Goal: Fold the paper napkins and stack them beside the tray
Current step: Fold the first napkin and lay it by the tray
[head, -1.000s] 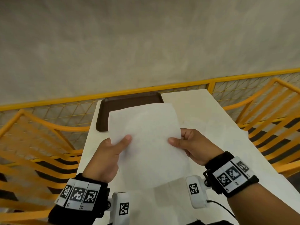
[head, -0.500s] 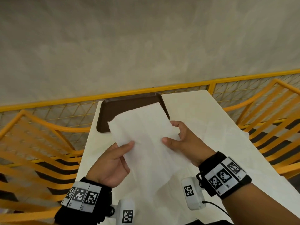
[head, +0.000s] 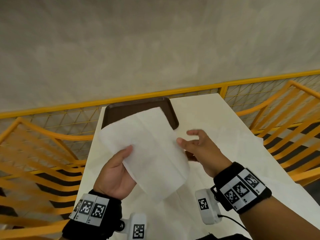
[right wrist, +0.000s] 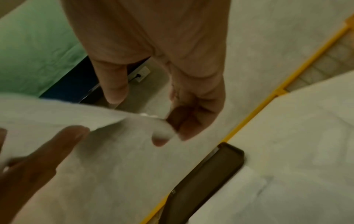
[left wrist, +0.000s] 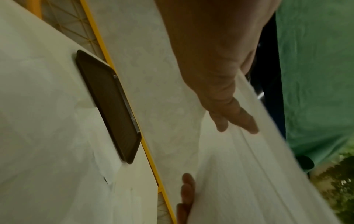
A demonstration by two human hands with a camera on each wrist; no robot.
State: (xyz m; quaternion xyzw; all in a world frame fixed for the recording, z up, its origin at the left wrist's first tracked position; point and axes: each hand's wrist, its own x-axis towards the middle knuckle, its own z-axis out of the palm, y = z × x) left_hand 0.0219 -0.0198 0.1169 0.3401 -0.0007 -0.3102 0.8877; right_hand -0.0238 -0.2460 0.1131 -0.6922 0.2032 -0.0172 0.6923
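A white paper napkin [head: 152, 149] hangs in the air over the table, tilted, with crease lines along it. My left hand [head: 124, 153] grips its left edge, thumb on top and fingers underneath; the left wrist view shows the thumb pressed on the napkin [left wrist: 239, 174]. My right hand [head: 195, 144] is at the napkin's right edge with thumb and fingers spread apart. Its lower fingertips touch the paper from below, and no pinch shows. The right wrist view is blurred and shows the napkin [right wrist: 47, 113] corner lying over a fingertip. The brown tray [head: 138, 108] sits at the table's far left, partly hidden by the napkin.
More unfolded napkins [head: 233, 135] lie flat on the white table [head: 199, 110], to the right of the tray and under my hands. Yellow slatted chairs [head: 43, 161] flank the table on both sides. A yellow mesh railing [head: 190, 90] runs along the far edge.
My right hand has let go of its pinch on the napkin's right edge and spread its fingers. The left hand keeps its hold, and the napkin has tilted over to the left.
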